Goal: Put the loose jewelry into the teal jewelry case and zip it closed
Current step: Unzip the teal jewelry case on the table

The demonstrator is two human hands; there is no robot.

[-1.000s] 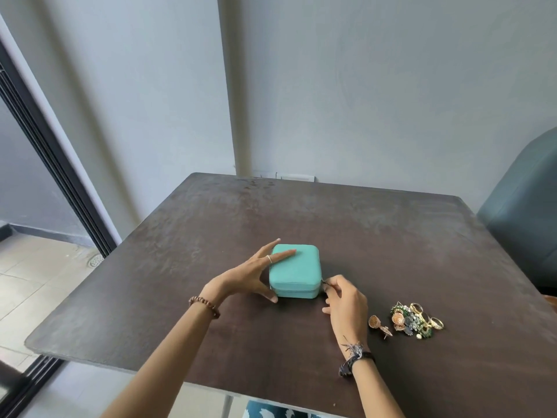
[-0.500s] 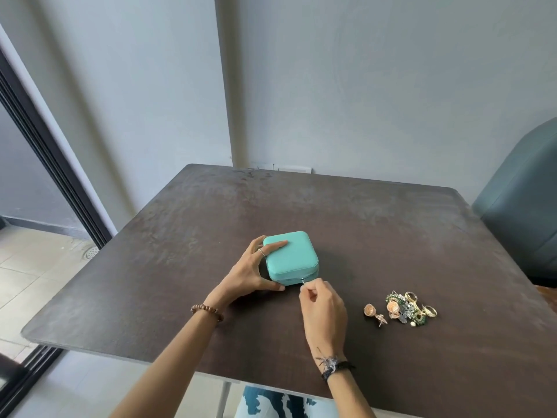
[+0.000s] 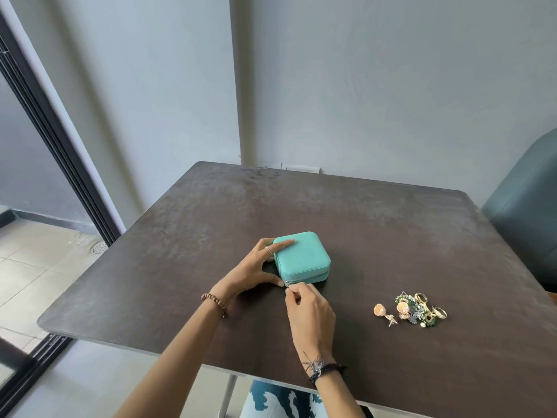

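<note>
While hands (image 3: pixel 310 309) pinch its zipper, the rounded teal case (image 3: pixel 302 257) lies closed.

We find the small square teal jewelry case (image 3: pixel 302 258) left of centre on the dark brown table (image 3: pixel 391 236); the heap of loose gold jewelry (image 3: pixel 414 307) lies to its right, nearer us, well apart.

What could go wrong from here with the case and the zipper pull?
1. The right hand pinches the small zipper pull at the teal case's near-left corner; that fingertip grip could slip off.
2. The left hand steadies the case only from its left side, so a hard tug may slide or twist it on the table.
3. The loose jewelry lies unguarded to the right; a forearm sweep might scatter it.
</note>
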